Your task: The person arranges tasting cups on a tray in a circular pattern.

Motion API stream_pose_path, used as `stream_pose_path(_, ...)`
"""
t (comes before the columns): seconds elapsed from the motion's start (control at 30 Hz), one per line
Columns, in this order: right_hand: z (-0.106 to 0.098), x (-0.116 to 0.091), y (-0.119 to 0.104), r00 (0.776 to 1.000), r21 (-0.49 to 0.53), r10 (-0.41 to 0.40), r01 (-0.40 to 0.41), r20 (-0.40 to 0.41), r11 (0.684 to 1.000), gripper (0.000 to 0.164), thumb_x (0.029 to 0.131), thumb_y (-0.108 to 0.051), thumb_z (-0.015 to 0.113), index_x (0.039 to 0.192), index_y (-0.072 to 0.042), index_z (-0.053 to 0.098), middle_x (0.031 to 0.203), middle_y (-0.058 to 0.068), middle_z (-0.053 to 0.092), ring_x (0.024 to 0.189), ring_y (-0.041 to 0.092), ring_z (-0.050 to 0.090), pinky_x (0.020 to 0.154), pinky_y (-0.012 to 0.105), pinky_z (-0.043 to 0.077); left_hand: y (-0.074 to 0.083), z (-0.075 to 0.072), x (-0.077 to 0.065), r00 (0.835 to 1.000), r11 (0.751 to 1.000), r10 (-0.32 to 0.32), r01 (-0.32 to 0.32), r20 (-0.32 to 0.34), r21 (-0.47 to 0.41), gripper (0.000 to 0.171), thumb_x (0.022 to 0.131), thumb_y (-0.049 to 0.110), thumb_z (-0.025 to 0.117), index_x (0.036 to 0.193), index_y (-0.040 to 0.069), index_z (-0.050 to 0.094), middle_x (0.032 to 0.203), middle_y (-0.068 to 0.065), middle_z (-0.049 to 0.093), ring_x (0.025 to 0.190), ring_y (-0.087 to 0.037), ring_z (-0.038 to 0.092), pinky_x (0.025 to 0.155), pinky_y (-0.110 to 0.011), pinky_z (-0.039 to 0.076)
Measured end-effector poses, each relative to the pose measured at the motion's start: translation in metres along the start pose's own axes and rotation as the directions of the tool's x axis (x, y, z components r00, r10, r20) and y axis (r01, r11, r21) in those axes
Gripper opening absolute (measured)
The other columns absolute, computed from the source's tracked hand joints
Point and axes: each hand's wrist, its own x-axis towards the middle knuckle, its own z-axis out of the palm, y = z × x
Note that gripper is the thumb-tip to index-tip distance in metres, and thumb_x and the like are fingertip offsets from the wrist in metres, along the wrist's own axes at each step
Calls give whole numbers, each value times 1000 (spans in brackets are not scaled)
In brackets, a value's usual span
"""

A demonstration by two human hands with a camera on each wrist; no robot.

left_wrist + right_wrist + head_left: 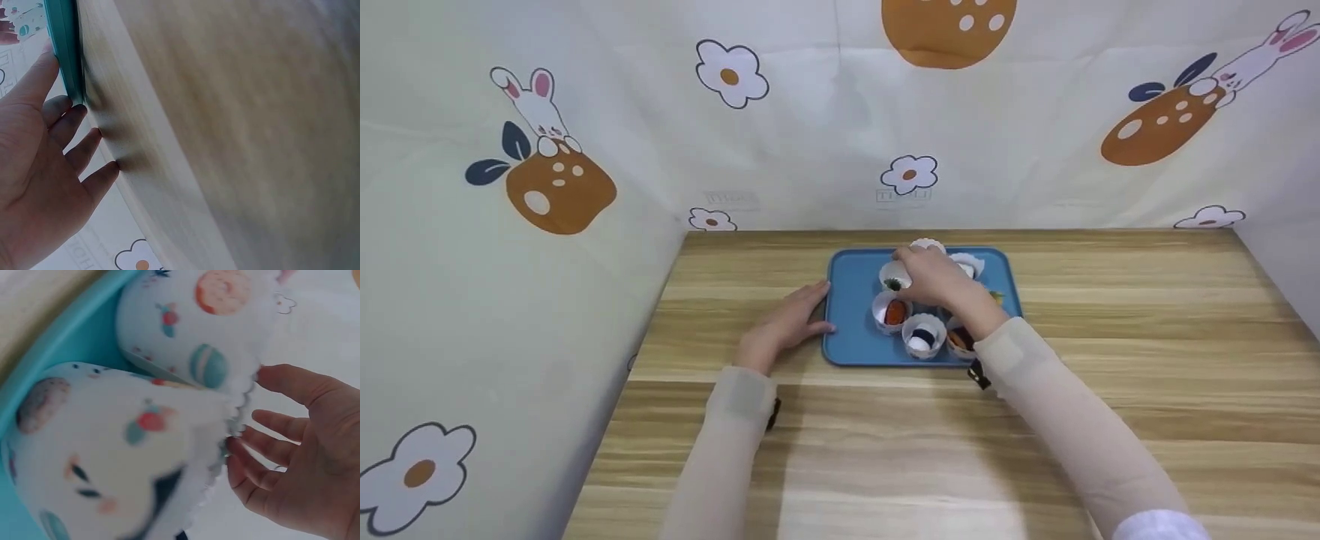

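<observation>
A blue tray (851,349) holds several white paper baking cups with scalloped rims. Toy-like sushi pieces sit in some: an orange-red one (895,312) and a white one with a black band (921,340). At the tray's left edge, my left hand (789,319) rests with fingers spread and relaxed, touching the rim. My right hand (937,276) reaches over the cups, its fingers bent beside a cup (891,273) with something dark green inside. Printed cups (169,326) partly cover the right fingertips in the right wrist view, so a hold cannot be made out.
The tray lies on a wood-grain table (877,427) near its back edge. A pale sheet (810,135) printed with flowers and rabbits rises behind and at the left. More cups, including a back one (928,244) and a right one (971,264), surround the right hand.
</observation>
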Motion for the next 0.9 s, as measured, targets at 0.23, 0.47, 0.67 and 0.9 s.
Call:
stream_pose_path(0.23,-19,-7,13,995,60,54,-49,-86,997,40,97,-16,59,134,-1,58,131,20,64,122,37,60,103,51,50,0,0,1,1000,1000,22,-23,-3,-11,81,98,35,63,160,7,19,167,-13,19,155,-33,16,129,-45,15)
stream_pose_path(0.47,-23,-12,29,996,108,72,-66,-59,992,35,98,-11,54,130,1,61,129,20,65,120,37,61,101,51,52,1,0,1,1000,1000,22,-22,2,6,80,99,36,61,160,8,18,167,-12,18,155,-32,16,129,-45,15)
stream_pose_path(0.67,-32,-19,40,993,137,74,-61,-88,989,38,98,-13,55,133,2,58,133,24,61,124,40,58,106,53,49,0,-1,1,1000,1000,3,-3,17,3,81,98,39,61,160,11,17,168,-9,16,156,-30,14,129,-44,13)
stream_pose_path(0.9,-45,-29,51,991,145,88,-73,-100,987,45,99,-19,58,140,-1,52,142,24,55,133,43,50,111,58,42,-3,-6,3,1000,1000,-4,4,16,22,83,97,40,63,160,10,19,168,-12,15,156,-32,15,129,-45,15)
